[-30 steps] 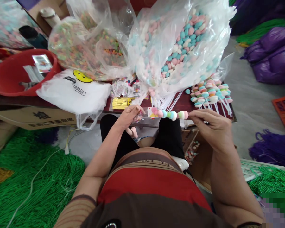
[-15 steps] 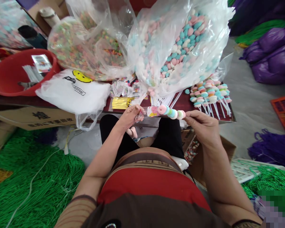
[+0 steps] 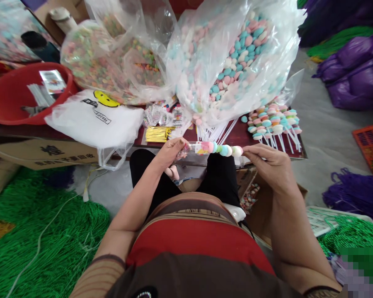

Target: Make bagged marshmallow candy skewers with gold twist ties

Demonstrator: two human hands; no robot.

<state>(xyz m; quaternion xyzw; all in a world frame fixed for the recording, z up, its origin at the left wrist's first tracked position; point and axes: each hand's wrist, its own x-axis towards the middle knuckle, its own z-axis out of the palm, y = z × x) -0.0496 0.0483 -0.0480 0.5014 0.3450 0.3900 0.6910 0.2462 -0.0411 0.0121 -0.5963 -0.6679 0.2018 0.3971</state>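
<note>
My left hand (image 3: 170, 155) is closed on a small clear printed wrapper (image 3: 200, 147), its open end facing right. A candy skewer (image 3: 225, 150) of pink, blue, green and white sweets lies level between my hands, its pink left end inside the wrapper. At the other end of the skewer, the fingers of my right hand (image 3: 273, 167) are pinched together; the stick itself is hidden by them. On the table just beyond lie white sticks (image 3: 216, 132), a bundle of yellow twist ties (image 3: 158, 134) and more wrappers (image 3: 164, 116). Several finished-looking candy skewers (image 3: 275, 122) are piled at the right.
Large clear bags of pastel sweets (image 3: 248, 45) and of small orange-green sweets (image 3: 112, 62) fill the back of the table. A red basin (image 3: 6, 95) and a white plastic bag (image 3: 96, 118) stand left. Below right is a cardboard box (image 3: 264, 207); green cords (image 3: 49, 231) cover the floor left.
The skewer's pink end has gone into the mouth of the wrapper. My right hand has shifted and turned slightly, while my left hand stays nearly in place.
</note>
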